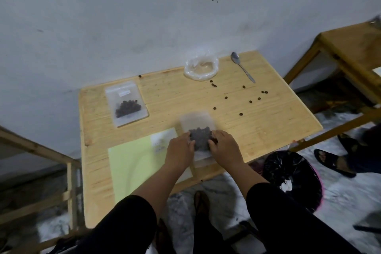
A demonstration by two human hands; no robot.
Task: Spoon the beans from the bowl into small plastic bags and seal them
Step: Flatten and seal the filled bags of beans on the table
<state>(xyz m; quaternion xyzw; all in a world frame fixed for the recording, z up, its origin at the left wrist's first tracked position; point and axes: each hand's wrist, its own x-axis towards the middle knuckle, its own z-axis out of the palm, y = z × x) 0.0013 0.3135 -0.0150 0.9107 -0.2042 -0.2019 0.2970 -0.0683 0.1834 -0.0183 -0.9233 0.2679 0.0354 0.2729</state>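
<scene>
Bag [198, 130] of beans lying flat at table [268, 113] front edge | my left hand [179, 147] and right hand [225, 147] are pinching its sides, fingers narrow | advising: squeeze air out, keep beans clear of seal strip, press along whole strip.

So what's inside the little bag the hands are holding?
Dark beans, bunched in the middle of the small bag. The left hand and right hand pinch its sides and cover some beans. The picture is blurry there, so whether it is sealed cannot be told.
</scene>
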